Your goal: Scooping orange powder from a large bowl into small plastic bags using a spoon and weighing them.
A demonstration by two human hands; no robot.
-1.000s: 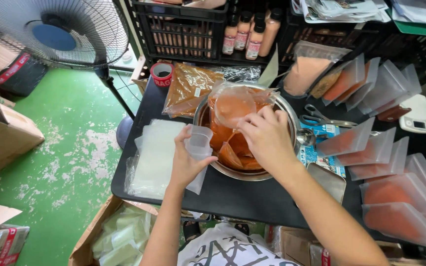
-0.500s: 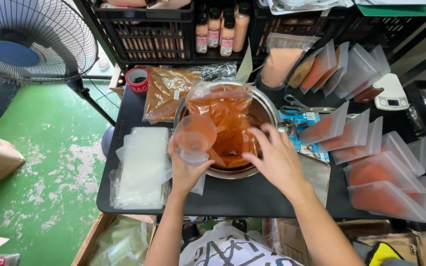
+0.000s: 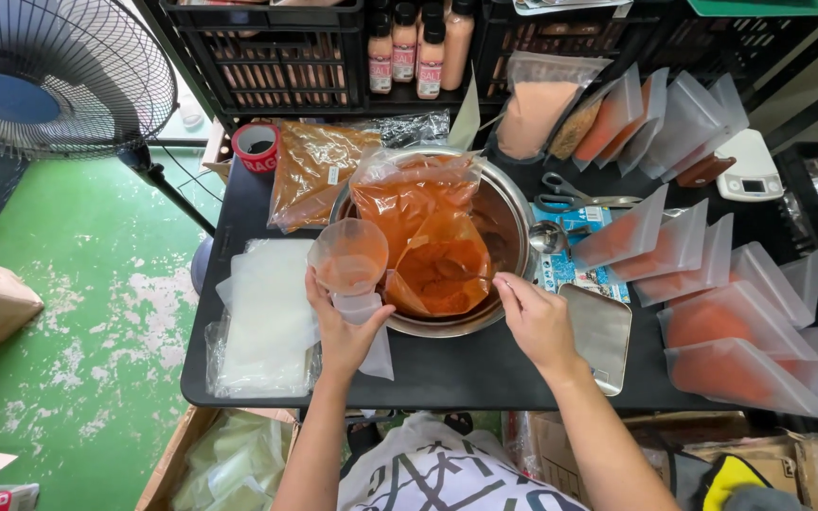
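My left hand (image 3: 343, 326) holds a clear plastic funnel (image 3: 347, 257) set in the mouth of a small clear pouch (image 3: 371, 331), just left of a steel bowl (image 3: 513, 203). The funnel is dusted with orange-red powder. Inside the bowl lies a big clear bag of orange-red powder (image 3: 433, 237). My right hand (image 3: 537, 322) rests at the bowl's near right rim, fingers loosely curled, and nothing shows in its grip. Both hands are over a black table (image 3: 456, 374).
A stack of empty clear pouches (image 3: 262, 317) lies left. Filled pouches of red powder (image 3: 712, 284) stand in rows right. A brown powder bag (image 3: 314, 170), red tape roll (image 3: 257, 147), scissors (image 3: 579, 197), a small steel tray (image 3: 598, 331), white scale (image 3: 750, 166), crates and a floor fan (image 3: 49, 76) surround.
My right hand has come out of the bowl to its near rim. My left hand now holds the funnel and pouch upright beside the bowl. The camera view has tilted and shifted.
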